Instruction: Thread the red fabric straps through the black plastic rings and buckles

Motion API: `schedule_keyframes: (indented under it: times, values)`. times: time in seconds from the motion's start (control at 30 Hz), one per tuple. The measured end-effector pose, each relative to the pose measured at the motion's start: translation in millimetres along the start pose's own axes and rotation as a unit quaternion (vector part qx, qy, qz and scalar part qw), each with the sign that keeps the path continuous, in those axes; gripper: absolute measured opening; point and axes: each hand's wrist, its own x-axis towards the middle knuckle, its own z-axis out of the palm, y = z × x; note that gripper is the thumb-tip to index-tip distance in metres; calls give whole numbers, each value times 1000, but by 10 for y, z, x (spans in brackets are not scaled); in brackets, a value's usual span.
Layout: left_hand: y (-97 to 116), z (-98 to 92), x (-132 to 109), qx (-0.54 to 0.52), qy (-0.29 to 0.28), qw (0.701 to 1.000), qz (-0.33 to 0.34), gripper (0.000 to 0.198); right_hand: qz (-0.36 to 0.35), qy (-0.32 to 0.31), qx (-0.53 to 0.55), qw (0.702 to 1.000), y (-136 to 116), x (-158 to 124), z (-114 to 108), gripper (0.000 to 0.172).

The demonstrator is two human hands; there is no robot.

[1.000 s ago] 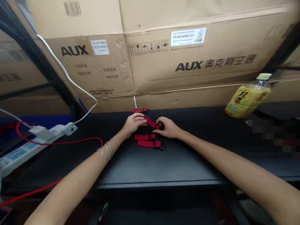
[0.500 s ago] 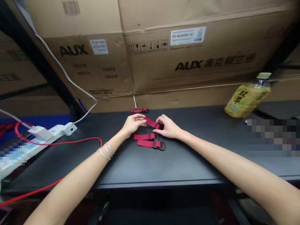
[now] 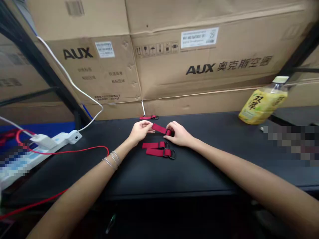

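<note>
Currently the left hand [image 3: 141, 130] and right hand [image 3: 179, 134] pinch a red strap [image 3: 160, 129] narrowly by its ends; two more straps [image 3: 155, 145] lie flat just below it, a fourth strap [image 3: 149, 117] beyond it.

Site: storeroom-type work area. Evidence: large stacked AUX air-conditioner cartons [image 3: 199, 66] form the backdrop, with a dark rack upright [image 3: 42, 63] at left. A black bench [image 3: 171, 176] in front carries red straps [image 3: 159, 149], a power strip [image 3: 59, 139] fed by a white cable [image 3: 72, 83], a red cable [image 3: 74, 152], and a drinks bottle [image 3: 263, 104].
</note>
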Motion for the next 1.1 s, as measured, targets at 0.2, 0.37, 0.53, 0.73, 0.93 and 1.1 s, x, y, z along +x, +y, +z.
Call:
schedule_keyframes:
  times: [0.2,0.37,0.53,0.73,0.93,1.1]
  values:
    - [-1,-17,8,11,4,1000,-2,21,2,4,-7,1000,5,-1,4,28]
    - [-2,-19,9,4,2,1000,-4,20,2,10,-12,1000,18,-1,16,27]
    - [7,-15,6,-7,-4,1000,-11,14,6,10,-15,1000,12,0,14,28]
    - [12,-19,1,-8,-16,1000,-14,19,5,13,-16,1000,9,2,13,27]
    - [6,-24,-14,8,-35,999,0,30,1,18,-4,1000,12,1,14,27]
    - [1,-15,-16,26,-32,999,0,31,-12,9,3,1000,3,-3,6,26]
